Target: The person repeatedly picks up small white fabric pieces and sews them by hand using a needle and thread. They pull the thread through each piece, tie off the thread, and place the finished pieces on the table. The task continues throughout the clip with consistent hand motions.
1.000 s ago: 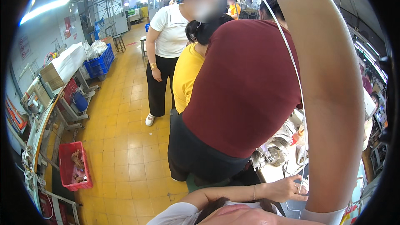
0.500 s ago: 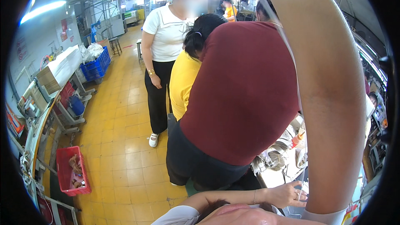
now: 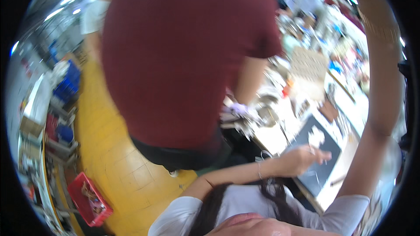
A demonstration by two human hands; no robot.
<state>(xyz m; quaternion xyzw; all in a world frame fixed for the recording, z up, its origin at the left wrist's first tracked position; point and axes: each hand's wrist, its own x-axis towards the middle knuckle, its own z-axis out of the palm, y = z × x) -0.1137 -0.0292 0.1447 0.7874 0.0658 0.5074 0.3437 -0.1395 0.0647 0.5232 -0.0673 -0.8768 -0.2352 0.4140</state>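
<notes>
The dark board (image 3: 324, 173) paralleled the worktable's (image 3: 268, 136) near edge beneath the left hand (image 3: 302, 159); I couldn't tell either hand's grip.

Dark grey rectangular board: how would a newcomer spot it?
Find the cluttered white table right of the maroon-shirted person. On it, partly under the left hand, lies the dark grey board. Unlike the rectangular tan panel beyond, it is dark, bearing white material.
</notes>
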